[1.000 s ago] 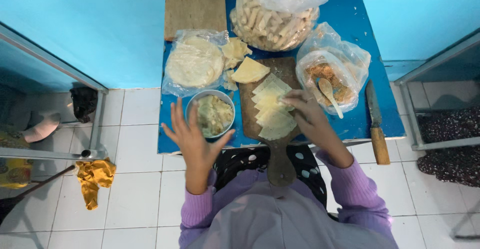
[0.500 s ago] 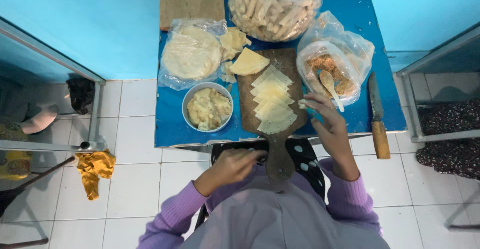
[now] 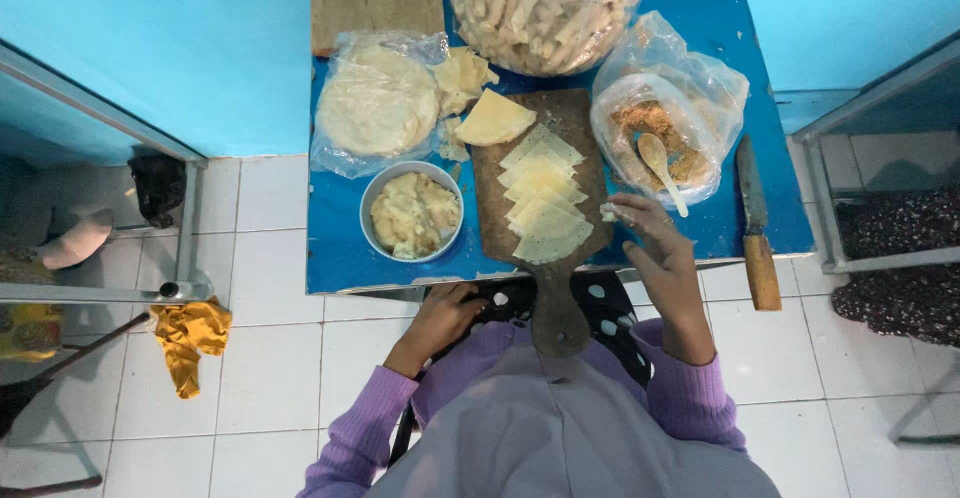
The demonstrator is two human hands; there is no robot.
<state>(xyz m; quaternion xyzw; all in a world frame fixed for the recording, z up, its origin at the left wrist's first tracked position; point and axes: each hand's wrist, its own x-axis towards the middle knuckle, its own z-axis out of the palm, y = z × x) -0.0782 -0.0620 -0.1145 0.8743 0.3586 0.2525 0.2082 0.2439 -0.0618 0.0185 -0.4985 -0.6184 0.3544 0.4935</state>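
The right hand (image 3: 662, 258) was observed at the right edge of the wooden board (image 3: 560, 128), its grip narrowed — fingertips pinched on a small pale morsel of filling (image 3: 607, 213) just beside the nearest pastry sheet. The left hand (image 3: 445, 316) was found withdrawn below the counter (image 3: 340, 248), resting on a dark dotted cloth (image 3: 610, 303) at the lap; whether its grip was closed on anything could not be told.

A row of overlapping pale sheets (image 3: 540, 193) was noted along the board, the nearest one (image 3: 550, 243) at the handle end. A folded wedge of the same dough (image 3: 493, 120) lay at the far end. To the left of the board a grey bowl of mashed filling (image 3: 412, 213) stood near the counter edge; beyond it, a clear bag of round wrappers (image 3: 375, 103). To the right, an open bag of brown crumbs (image 3: 665, 123) with a wooden spoon (image 3: 660, 163) was recorded, and a wooden-handled knife (image 3: 757, 233) overhanging the edge. A large bag of rolled sticks (image 3: 545, 13) stood at the back.

It is judged that the morsel would be best set centrally on the nearest sheet, kept clear of its margins, so that a clean fold is allowed — a modest portion is advised, and the sheets beneath should not be dragged.
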